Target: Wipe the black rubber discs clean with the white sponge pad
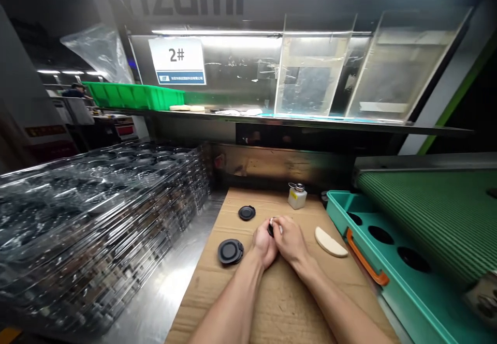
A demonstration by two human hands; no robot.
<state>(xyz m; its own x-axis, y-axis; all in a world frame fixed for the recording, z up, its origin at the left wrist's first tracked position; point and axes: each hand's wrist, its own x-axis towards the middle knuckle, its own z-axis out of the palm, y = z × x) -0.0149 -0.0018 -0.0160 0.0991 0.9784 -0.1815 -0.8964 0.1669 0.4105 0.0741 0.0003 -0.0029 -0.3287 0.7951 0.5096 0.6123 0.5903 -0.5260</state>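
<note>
Over the middle of the cardboard sheet [287,292], my left hand [264,243] is closed around a small black part [271,228]. My right hand [288,238] meets it from the right, its fingers pinched at the same part with something small and whitish at the fingertips. Both hands hide most of the part. On the cardboard to the left lie a larger black round part [230,252] and, farther back, a smaller black round part [247,212]. A cream half-round piece [330,242] rests right of my right hand. Behind the hands stands a whitish bottle [297,197] with a metal top.
Stacked clear plastic trays [116,220] fill the left. At right, a teal bin [392,277] with an orange handle [365,261] holds black round parts, beside a green ribbed conveyor [435,199]. A shelf [240,119] crosses above, carrying a green crate [134,95]. A person [75,91] is far left.
</note>
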